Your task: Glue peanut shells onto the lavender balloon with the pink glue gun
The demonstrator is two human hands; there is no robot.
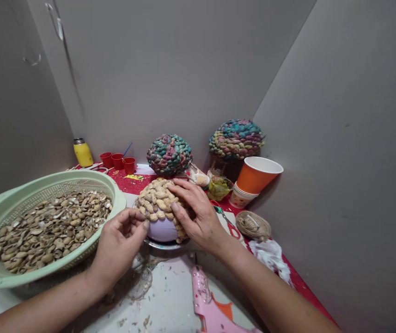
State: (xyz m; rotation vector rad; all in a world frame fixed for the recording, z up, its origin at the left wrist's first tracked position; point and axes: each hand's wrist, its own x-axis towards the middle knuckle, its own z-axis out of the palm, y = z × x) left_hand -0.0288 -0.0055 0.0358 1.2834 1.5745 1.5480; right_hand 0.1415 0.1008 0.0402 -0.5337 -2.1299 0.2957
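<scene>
A purple balloon (162,230), its upper part covered in rows of tan peanut shells (158,199), sits on a shiny metal dish (165,245). At the left edge of this ball, my left hand (123,236) is closed, its thumb and fingers pinched together beside the lowest row of shells. Whatever lies between those fingertips is hidden. My right hand (199,215) rests on the ball's top right with fingers stretched over the shells. A pink glue gun (206,296) lies in front, nozzle towards the dish.
On the left stands a green colander (119,199) of shells (55,229). Behind are two painted shell-covered balls (169,155) (236,138), red cups (117,161) and a yellow bottle (83,153). Paper cups (256,175), scissors (231,226), twine (253,225) and white plastic (270,256) lie right.
</scene>
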